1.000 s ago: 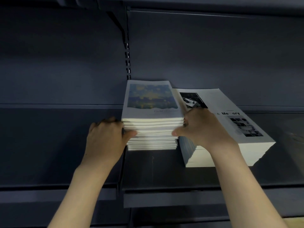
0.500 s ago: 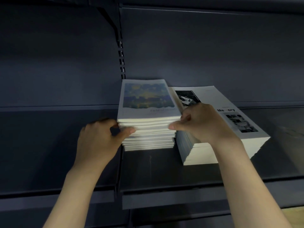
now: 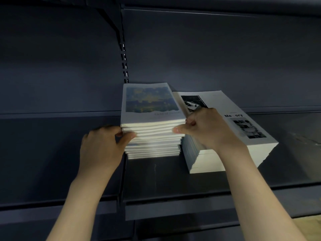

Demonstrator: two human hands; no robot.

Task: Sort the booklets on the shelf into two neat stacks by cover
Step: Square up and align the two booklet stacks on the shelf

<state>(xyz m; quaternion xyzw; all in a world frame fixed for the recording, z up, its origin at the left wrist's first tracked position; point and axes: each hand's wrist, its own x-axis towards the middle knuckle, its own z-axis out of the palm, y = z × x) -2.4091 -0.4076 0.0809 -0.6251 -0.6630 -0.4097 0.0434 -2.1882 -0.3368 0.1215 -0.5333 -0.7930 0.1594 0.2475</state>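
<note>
Two stacks of booklets stand side by side on a dark shelf [image 3: 165, 181]. The left stack [image 3: 152, 136] has a blue and yellow painted cover on top. The right stack [image 3: 243, 136], turned a little askew, shows a white cover with black-and-white photos. My left hand [image 3: 102, 146] grips the left side of the painted-cover stack, thumb on its front edges. On that stack's right front corner my right hand [image 3: 206, 131] pinches the upper booklets, its wrist lying over the photo-cover stack. The upper booklets sit slightly out of line with the lower ones.
A slotted upright [image 3: 124, 54] runs up the dark back panel behind the left stack. The shelf's front lip [image 3: 173, 206] lies below my forearms. A seam [image 3: 123, 180] splits the shelf into two boards just left of the stacks.
Both hands slid a little higher on the painted-cover stack and now hold its upper booklets. The stacks stay where they were.
</note>
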